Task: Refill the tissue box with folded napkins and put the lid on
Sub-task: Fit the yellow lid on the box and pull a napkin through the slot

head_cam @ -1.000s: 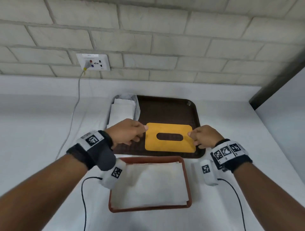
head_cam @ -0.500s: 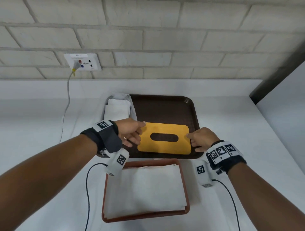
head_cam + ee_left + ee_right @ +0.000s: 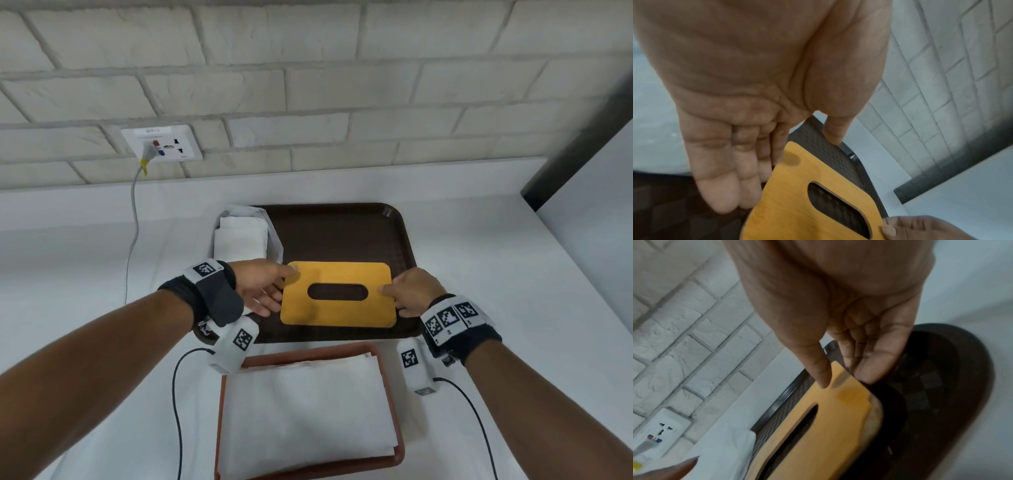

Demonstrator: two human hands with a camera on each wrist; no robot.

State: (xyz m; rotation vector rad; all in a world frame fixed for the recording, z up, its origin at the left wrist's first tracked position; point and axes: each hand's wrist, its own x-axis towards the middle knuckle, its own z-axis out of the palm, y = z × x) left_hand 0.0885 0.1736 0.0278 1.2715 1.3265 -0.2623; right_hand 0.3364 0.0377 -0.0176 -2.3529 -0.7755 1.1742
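We hold the yellow lid [image 3: 337, 294] between our two hands, just above the dark brown tray [image 3: 337, 226]. Our left hand [image 3: 262, 286] is at the lid's 9 o'clock edge. Its thumb lies on top near the far corner, and its fingers [image 3: 723, 191] reach straight along and under that edge, so it grips the lid lightly. Our right hand [image 3: 412, 291] is at the 3 o'clock edge. Its thumb presses on top and its fingers curl under, so it pinches the lid.

The lid is a flat, thin board with round corners. It looks like smooth wood, and it has a long hole with round ends in the middle. Through the hole we see the tray.

The tray is a rectangle with round corners and a bumpy, checked floor. It sits on a smooth white table [image 3: 496, 274].

At 6 o'clock from the lid, near us, is the tissue box [image 3: 392, 404]. It is a red-brown box with a thin rim, open on top, and full of flat white folded napkins [image 3: 305, 411].

At 10 o'clock from the lid, more white napkins sit in a crinkly clear wrapper [image 3: 243, 236] on the tray's left end.

The wall [image 3: 308, 85] behind is rough pale brick, with a white socket [image 3: 162, 144] and a grey cord [image 3: 133, 219] hanging down.
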